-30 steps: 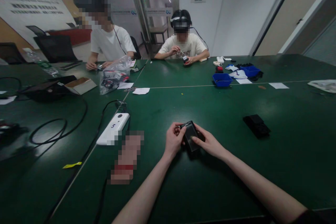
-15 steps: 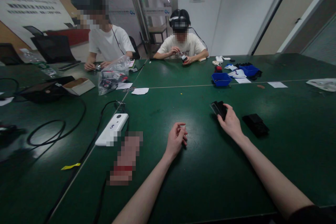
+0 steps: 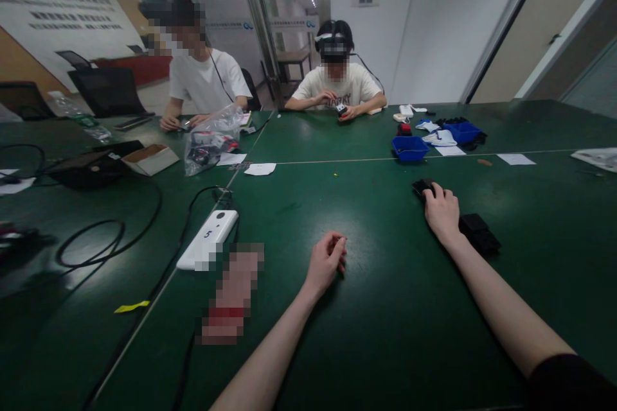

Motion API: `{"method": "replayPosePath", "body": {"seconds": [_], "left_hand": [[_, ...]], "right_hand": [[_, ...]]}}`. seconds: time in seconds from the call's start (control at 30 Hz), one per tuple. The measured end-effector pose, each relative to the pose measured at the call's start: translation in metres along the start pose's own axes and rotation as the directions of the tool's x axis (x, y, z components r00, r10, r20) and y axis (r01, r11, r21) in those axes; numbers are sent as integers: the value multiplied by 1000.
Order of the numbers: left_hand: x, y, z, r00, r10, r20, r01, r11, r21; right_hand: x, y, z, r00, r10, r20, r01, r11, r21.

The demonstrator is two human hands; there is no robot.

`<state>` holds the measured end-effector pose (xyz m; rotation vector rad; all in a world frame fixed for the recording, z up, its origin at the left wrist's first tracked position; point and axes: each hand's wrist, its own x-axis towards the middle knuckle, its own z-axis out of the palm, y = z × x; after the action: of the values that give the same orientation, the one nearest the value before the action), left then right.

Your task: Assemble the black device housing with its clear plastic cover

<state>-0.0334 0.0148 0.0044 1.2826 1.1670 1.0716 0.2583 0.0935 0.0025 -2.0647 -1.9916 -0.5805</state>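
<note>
My right hand is closed over a dark, flat rectangular object on the green table. Only its far end shows past my fingers, and I cannot tell what kind of thing it is. Just right of that wrist lies a second black item, blocky and folded-looking, partly behind my forearm. My left hand rests near the table's middle with its fingers loosely curled and slightly apart. Nothing shows in it.
A white numbered device and black cables are on the left, near a blurred reddish item. Farther off are a plastic bag, an open carton and a blue bin. Two people sit across the table.
My right hand has moved right and turned palm down, bringing the dark object down to the table beside the other black item. My left hand has hardly moved.
</note>
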Motion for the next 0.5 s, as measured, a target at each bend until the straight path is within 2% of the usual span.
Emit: {"method": "replayPosePath", "body": {"seconds": [0.27, 0.43, 0.5], "left_hand": [[1, -2, -1, 1000, 16, 14, -16, 1000, 15], [1, -2, -1, 1000, 18, 10, -18, 1000, 14], [0, -1, -1, 1000, 17, 5, -18, 1000, 13]], "right_hand": [[0, 2, 6, 997, -31, 67, 31, 999, 13], [-13, -5, -13, 997, -73, 18, 73, 997, 26], [-21, -2, -25, 998, -51, 22, 50, 998, 26]]}}
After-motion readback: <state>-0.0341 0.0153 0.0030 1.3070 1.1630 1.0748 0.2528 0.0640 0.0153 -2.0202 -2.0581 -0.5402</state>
